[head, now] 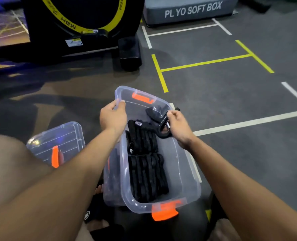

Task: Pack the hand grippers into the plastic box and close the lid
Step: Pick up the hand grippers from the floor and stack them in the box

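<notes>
A clear plastic box [184, 164] with orange latches stands open on the floor between my arms. Several black hand grippers [146, 169] lie packed in rows along its bottom. My left hand [113, 117] grips the box's far left rim. My right hand [178, 126] holds one more black hand gripper [157, 115] by its spring end, over the far right part of the box. The clear lid [62, 138], with an orange latch, lies on the floor to the left of the box.
A black exercise machine [78, 23] with a yellow ring stands at the back left. A grey foam box [189, 10] marked "PLYO SOFT BOX" sits at the back. White and yellow tape lines [205, 62] cross the dark floor on the right. My knee [8, 162] is at the left.
</notes>
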